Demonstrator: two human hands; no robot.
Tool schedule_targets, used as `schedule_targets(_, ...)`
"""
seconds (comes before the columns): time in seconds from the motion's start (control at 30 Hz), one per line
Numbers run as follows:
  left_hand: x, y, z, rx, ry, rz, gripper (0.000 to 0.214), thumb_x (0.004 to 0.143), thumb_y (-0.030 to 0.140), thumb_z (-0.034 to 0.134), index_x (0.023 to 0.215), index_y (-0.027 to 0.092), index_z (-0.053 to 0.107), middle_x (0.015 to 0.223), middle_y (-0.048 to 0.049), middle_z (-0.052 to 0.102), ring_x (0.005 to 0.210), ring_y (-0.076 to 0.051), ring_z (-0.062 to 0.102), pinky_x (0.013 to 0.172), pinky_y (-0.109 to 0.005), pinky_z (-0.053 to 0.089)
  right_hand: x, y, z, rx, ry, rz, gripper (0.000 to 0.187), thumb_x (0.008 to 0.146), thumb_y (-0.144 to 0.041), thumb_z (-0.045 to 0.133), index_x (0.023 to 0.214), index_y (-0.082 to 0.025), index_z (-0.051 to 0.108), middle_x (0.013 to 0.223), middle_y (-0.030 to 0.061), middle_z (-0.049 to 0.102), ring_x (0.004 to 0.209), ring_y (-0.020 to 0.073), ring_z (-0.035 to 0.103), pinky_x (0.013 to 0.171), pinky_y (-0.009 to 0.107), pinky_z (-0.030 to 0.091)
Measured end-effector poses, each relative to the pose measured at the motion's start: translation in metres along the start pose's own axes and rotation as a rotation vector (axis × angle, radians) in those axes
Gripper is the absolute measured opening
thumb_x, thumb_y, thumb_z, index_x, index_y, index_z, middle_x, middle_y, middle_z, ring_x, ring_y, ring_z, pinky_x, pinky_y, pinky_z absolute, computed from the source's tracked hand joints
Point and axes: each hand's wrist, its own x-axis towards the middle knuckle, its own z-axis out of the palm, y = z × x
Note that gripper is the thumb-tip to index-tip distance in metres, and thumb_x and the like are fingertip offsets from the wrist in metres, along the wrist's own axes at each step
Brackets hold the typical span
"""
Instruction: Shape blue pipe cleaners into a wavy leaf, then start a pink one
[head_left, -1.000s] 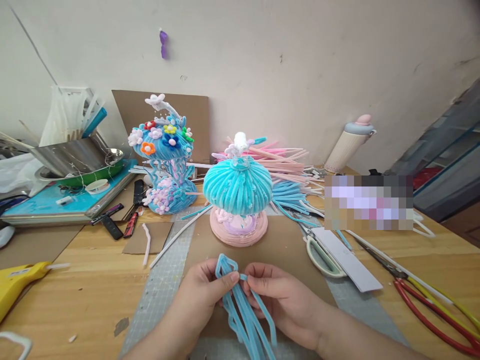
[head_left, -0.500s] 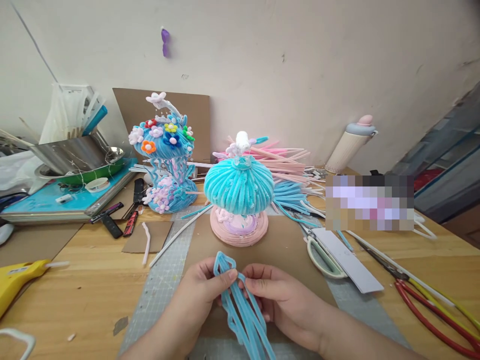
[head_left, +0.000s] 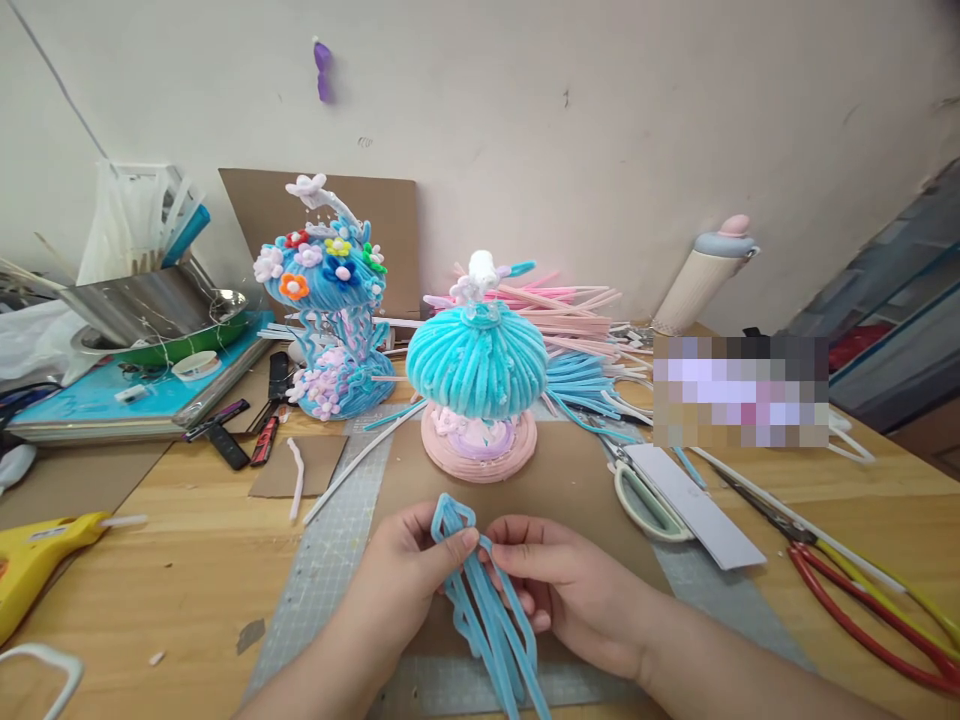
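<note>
1. Head view, hands. Left hand (head_left: 409,575) has thumb and forefinger pinched shut on the blue pipe-cleaner bundle (head_left: 487,620), just under its looped top. Right hand (head_left: 570,590) is closed on the same bundle from the other side, thumb on top and fingers curled under the right-hand strands.
2. Head view, bundle. It is held low over the cardboard sheet (head_left: 570,480), near the front edge of the table. The loops point away from the person and the loose tails trail back between the wrists. I cannot tell whether the tails touch the sheet.
3. Risk, judged: the grip covers only a short stretch below the loops. If either pinch slackens, the strands could fan out and the loops slip out of line.
4. Risk, judged: the cut tails probably end in bare wire and lie close to both palms, so a quick twist could prick a finger.
5. Risk, judged: the blue dome model (head_left: 476,365) stands just beyond the knuckles. A forward jerk could knock it.
6. Scissors (head_left: 645,505) lie near the right hand. A wide elbow sweep might catch them.
</note>
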Motion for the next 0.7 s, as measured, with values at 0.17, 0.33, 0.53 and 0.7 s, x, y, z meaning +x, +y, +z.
schedule_targets(0.17,0.0000,-0.0017,0.0000,0.031,0.028,0.015,0.026,0.064,0.036,0.069,0.062,0.016,0.053,0.049,0.0009,0.061,0.045,-0.011,0.053,0.045,-0.020,0.036,0.0023,0.0040,-0.0008,-0.010,0.011,0.006,0.020,0.072,-0.027,0.063,0.068,-0.013,0.050,0.051,-0.0039,0.045,0.042,0.0034,0.034,0.038,0.016,0.018)
schedule_targets(0.33,-0.0021,0.0019,0.0026,0.014,0.010,0.039,0.024,0.065,0.033,0.069,0.061,0.016,0.053,0.051,0.0001,0.062,0.047,-0.012,0.055,0.046,-0.021,0.038,0.0054,0.0060,-0.0029,0.043,0.041,0.004,0.019,0.070,-0.026,0.065,0.068,-0.013,0.051,0.058,-0.0019,0.050,0.043,0.0030,0.036,0.037,0.016,0.017)
schedule_targets(0.53,-0.0022,0.0002,0.0007,-0.001,0.013,0.036,0.023,0.065,0.033,0.068,0.064,0.015,0.054,0.053,-0.0013,0.064,0.049,-0.013,0.057,0.047,-0.021,0.040,0.0024,0.0011,-0.0018,0.022,0.020,0.002,0.018,0.068,-0.025,0.068,0.074,-0.012,0.057,0.057,-0.0039,0.048,0.043,0.0021,0.033,0.039,0.017,0.018)
schedule_targets(0.7,-0.0032,0.0019,0.0007,-0.007,0.006,0.018,0.023,0.066,0.033,0.068,0.064,0.014,0.055,0.054,-0.0021,0.065,0.048,-0.011,0.056,0.045,-0.019,0.037,0.0031,0.0027,-0.0032,0.058,0.075,-0.020,0.019,0.065,-0.022,0.072,0.076,-0.012,0.060,0.059,-0.0039,0.052,0.045,0.0015,0.035,0.045,0.016,0.025)
